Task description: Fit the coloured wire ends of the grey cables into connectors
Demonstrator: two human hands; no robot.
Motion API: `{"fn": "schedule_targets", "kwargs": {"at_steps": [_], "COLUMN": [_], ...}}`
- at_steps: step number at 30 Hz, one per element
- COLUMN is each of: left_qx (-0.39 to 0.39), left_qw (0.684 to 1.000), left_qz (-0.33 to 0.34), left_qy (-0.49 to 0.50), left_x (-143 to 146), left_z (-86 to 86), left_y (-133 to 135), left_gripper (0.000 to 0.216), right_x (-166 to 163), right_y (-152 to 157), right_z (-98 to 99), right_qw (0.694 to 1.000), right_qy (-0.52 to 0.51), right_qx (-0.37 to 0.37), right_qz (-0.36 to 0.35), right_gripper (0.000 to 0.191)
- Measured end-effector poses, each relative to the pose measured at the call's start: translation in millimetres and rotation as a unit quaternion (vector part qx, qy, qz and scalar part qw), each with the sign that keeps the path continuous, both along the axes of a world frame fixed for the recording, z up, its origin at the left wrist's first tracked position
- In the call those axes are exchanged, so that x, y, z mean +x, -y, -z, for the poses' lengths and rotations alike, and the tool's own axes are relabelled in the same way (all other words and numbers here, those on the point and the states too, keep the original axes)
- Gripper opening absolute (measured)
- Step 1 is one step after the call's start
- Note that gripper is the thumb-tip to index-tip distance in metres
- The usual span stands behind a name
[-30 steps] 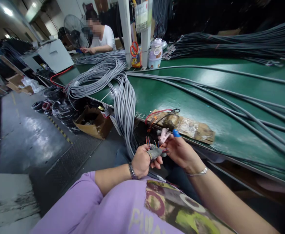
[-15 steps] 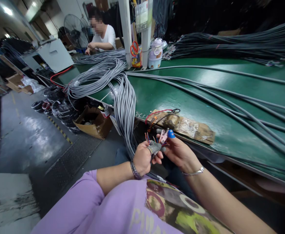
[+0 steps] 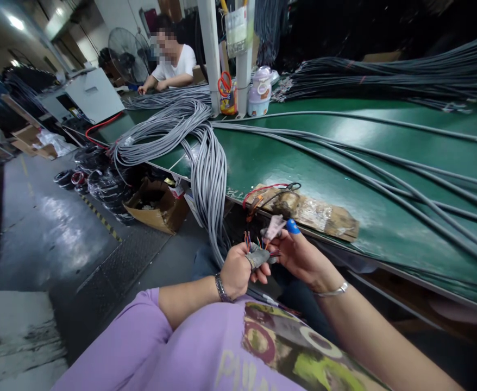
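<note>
Hands (image 3: 236, 271) shifted slightly apart; wires (image 3: 247, 242) partly hidden.

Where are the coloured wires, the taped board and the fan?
Coloured wires (image 3: 247, 242): head view, middle of the upright strands.
Taped board (image 3: 314, 211): head view, its taped middle.
Fan (image 3: 123, 55): head view, its round grille.

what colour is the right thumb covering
On the right hand, the thumb covering is blue, seen in the head view.

Glossy green tabletop (image 3: 263, 163), rough brown wooden board (image 3: 347, 221) at its front edge, matt grey plastic-sheathed cables (image 3: 212, 174), thin coloured plastic-coated wires (image 3: 247, 242), shiny silver metal bracelet (image 3: 337, 290)
</note>
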State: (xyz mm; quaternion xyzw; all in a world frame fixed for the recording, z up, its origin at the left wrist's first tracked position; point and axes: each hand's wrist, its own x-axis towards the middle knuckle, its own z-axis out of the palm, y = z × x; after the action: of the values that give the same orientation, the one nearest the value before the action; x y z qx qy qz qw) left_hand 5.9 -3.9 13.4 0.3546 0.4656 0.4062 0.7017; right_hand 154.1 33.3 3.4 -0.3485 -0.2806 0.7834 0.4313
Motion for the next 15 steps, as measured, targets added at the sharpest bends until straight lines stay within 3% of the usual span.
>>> {"fn": "schedule_targets", "kwargs": {"at_steps": [5,12,15], "left_qx": [0.034,0.033,0.019], "left_qw": [0.998,0.974,0.974], "left_qz": [0.036,0.21,0.212], "left_qy": [-0.045,-0.079,-0.079], "left_x": [-4.2,-9.9,-11.4], "left_z": [9.8,15.3,16.2], "left_y": [3.1,-0.8,-1.4], "left_gripper": [0.041,0.036,0.035], "right_x": [13.2,10.2,10.7], "right_y": [3.0,8.0,11.0], "right_z": [-1.3,-10.9,-7.6], "right_qw": [0.992,0.961,0.967], "right_qy": [0.066,0.177,0.175], "right_qx": [0.029,0.138,0.134], "right_qz": [-0.108,-0.162,-0.127], "right_gripper": [0.038,0.034,0.035]}}
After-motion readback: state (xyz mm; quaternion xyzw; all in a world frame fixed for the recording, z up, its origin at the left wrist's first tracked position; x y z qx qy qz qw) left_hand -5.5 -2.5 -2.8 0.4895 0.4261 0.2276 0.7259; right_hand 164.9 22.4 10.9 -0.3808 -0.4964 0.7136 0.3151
